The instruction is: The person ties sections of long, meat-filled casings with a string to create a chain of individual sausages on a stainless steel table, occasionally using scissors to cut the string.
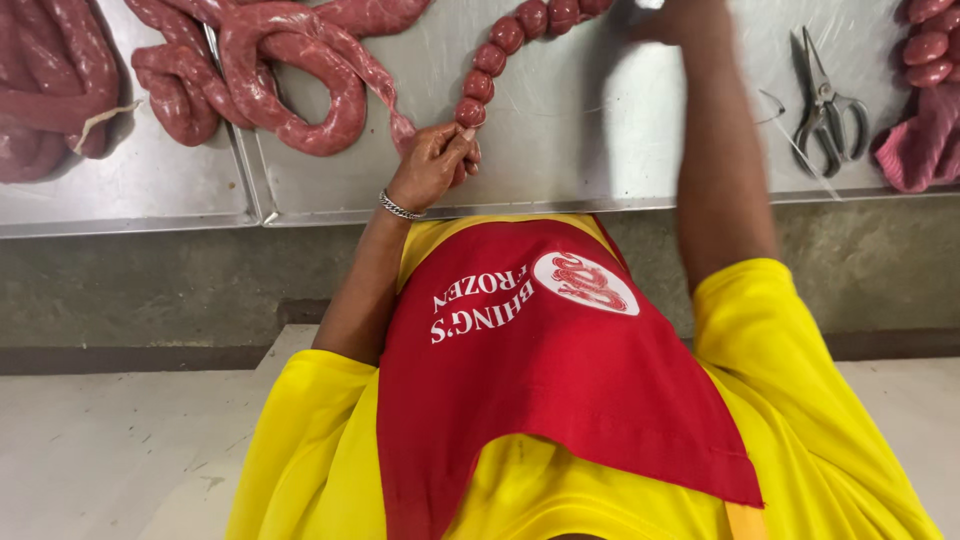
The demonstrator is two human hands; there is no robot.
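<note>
I'm in a meat-processing workroom: steel tables [560,150] beyond my fingers [455,150] carry uncut sausage coils [290,70], tied links [500,50] and scissors [828,105], and I wear an apron [540,370].

The right hand [685,18] is blurred and cut by the top edge — its fingers cannot be made out. The left hand [432,160] curls over the sausage end, hiding the pinch. The link chain [505,50] runs off the top edge — so do the casing coils [290,80]. Links [930,45] at right are cropped.
</note>
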